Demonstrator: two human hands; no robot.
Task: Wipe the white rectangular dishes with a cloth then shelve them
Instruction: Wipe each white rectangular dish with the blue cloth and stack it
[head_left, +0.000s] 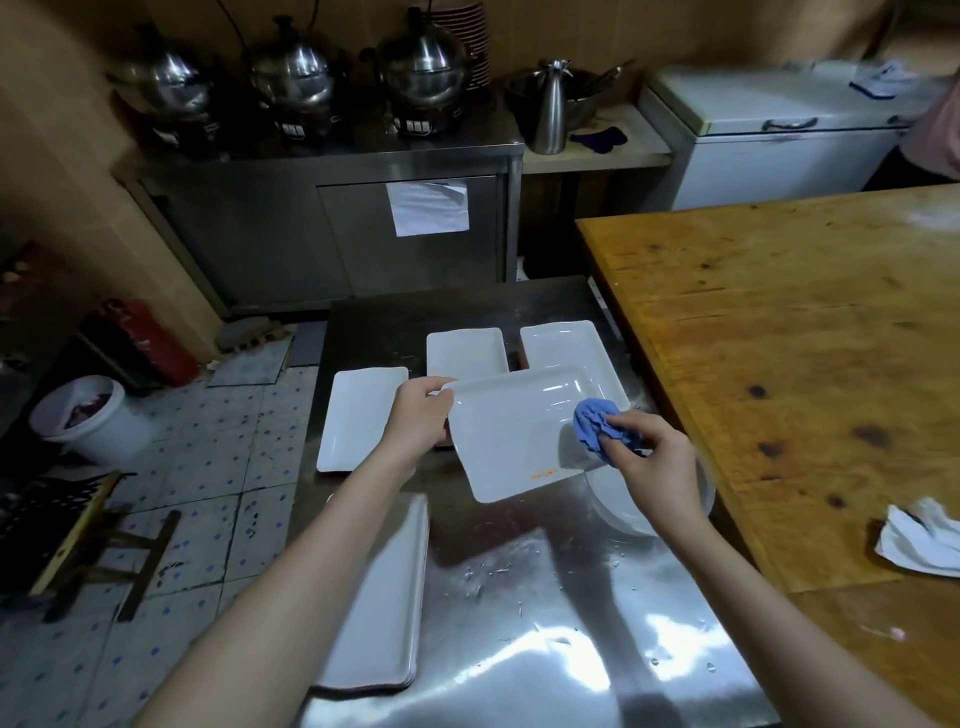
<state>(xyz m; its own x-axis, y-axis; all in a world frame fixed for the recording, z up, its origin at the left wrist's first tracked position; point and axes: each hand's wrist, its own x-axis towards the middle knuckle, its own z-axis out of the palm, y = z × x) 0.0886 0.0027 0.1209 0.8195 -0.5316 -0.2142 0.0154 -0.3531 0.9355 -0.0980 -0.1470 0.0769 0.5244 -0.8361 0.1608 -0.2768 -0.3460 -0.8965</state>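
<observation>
1. Head view: the white rectangular dish (511, 441) is held up over the middle of the steel table (519, 582). Its left rim is gripped by the curled fingers of the left hand (418, 415), seemingly to steady it against wiping.
2. The blue cloth (597, 418) is bunched and pinched by the right hand (657, 462), and pressed onto the dish's right side.
3. 3 further white dishes (362, 415) are laid flat toward the table's far edge, probably awaiting wiping or shelving.

We stand in a commercial kitchen. We see a wet stainless-steel counter (519, 597), three domed steel cookers (296, 78) on a steel cabinet (322, 234), a chest freezer (779, 140) and stacked plates (475, 31).
</observation>
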